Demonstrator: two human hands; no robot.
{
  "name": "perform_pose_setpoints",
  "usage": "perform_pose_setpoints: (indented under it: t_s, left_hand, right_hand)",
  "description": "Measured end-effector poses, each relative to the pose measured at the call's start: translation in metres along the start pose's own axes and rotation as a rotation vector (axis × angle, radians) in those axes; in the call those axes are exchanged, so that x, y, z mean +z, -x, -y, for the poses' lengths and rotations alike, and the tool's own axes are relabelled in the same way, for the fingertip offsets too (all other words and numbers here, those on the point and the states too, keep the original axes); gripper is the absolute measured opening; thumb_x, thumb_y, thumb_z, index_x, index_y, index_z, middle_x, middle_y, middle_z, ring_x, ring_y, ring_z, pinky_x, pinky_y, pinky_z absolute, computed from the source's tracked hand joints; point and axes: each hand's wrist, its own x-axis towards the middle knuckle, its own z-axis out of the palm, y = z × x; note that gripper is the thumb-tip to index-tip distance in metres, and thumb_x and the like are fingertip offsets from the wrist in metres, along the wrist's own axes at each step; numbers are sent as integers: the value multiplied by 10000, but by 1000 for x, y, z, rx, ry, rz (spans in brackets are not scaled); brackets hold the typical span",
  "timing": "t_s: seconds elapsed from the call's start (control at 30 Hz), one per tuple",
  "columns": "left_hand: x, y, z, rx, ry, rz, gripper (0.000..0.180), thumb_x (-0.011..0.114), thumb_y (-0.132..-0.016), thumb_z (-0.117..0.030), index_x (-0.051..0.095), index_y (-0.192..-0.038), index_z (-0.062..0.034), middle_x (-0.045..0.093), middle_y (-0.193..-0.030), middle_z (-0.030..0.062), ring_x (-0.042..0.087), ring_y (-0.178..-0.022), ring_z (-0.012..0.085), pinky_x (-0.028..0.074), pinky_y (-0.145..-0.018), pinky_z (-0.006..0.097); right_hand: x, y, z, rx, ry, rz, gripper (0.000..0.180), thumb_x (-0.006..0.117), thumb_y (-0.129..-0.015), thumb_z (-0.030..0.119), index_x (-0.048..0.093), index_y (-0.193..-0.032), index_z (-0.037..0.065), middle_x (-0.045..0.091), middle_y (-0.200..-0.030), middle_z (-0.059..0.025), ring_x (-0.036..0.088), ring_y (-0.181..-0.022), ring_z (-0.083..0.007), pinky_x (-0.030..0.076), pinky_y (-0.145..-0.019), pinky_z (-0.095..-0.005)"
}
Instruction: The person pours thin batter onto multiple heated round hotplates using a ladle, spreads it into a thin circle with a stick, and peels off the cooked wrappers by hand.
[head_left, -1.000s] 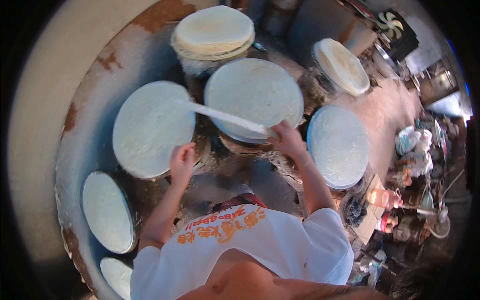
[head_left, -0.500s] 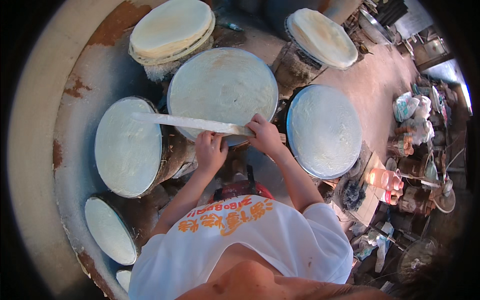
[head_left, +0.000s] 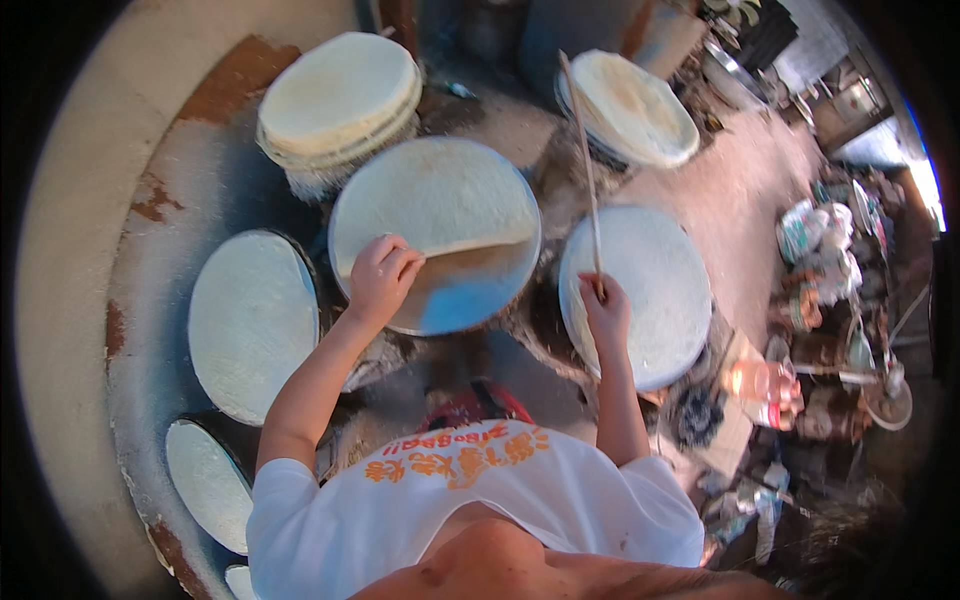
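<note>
On the round middle griddle (head_left: 465,290), a thin pale pancake (head_left: 430,195) is lifted along its near edge and folded back. Dark bare metal shows in front of it. My left hand (head_left: 380,280) pinches that raised edge toward the left. Over the right griddle's pale pancake (head_left: 655,310), my right hand (head_left: 608,315) is closed round a long wooden spatula (head_left: 588,170). Its blade points away from me and shows edge-on, as a narrow strip. Another griddle pancake (head_left: 252,325) lies to the left.
Two stacks of finished pancakes, a left stack (head_left: 340,95) and a right stack (head_left: 635,105), stand at the back. A further coated griddle (head_left: 208,485) sits at the lower left. On the right are a pinkish plastic bottle (head_left: 760,382), white bags (head_left: 828,240) and other clutter.
The spatula has swung from lying across the middle griddle to pointing away at the right. The middle pancake's near edge has come up, and my left hand has taken hold of it.
</note>
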Motion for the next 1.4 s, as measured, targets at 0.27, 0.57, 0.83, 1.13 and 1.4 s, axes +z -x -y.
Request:
perform_pose_setpoints:
  t_s: [0.27, 0.57, 0.83, 1.13, 1.4]
  left_hand:
    - [-39, -144, 82, -363, 120, 179, 189, 683, -795, -177, 588, -775, -15, 550, -771, 56, 570, -669, 166, 453, -629, 285]
    - [-79, -261, 344, -957, 540, -312, 189, 676, -817, -197, 665, -863, -14, 647, -813, 32, 593, -693, 146, 485, -647, 315]
    - [7, -111, 470, -1548, 809, -728, 188, 702, -784, -76, 594, -928, -23, 607, -855, 98, 605, -732, 232, 544, -629, 378]
    - [54, -107, 376, -1634, 767, -728, 195, 749, -755, -148, 623, -865, -48, 625, -786, 83, 603, -628, 202, 514, -463, 308]
    - [16, 11, 224, -1023, 350, -549, 55, 539, -801, -66, 582, -834, -71, 556, -666, 32, 548, -555, 173, 459, -478, 316]
  right_hand:
    - [2, -65, -8, 173, -372, 97, 114, 589, -904, 144, 634, -968, 60, 394, -586, 72, 324, -445, -25, 235, -398, -207]
    - [40, -104, -2, 343, -443, 158, 105, 598, -882, 108, 646, -951, 45, 475, -642, 56, 389, -498, -44, 290, -436, -216]
    - [55, -92, -5, 262, -172, 44, 117, 611, -869, 102, 655, -966, 54, 528, -677, 33, 432, -560, -42, 349, -486, -218]
    - [83, -106, 67, 359, -343, 107, 123, 607, -879, 120, 643, -971, 47, 473, -657, 48, 389, -502, -39, 293, -432, -212]
    - [150, -95, 59, -182, -31, 343, 286, 595, -816, 42, 626, -1091, -32, 647, -885, -76, 541, -710, -107, 457, -635, -260]
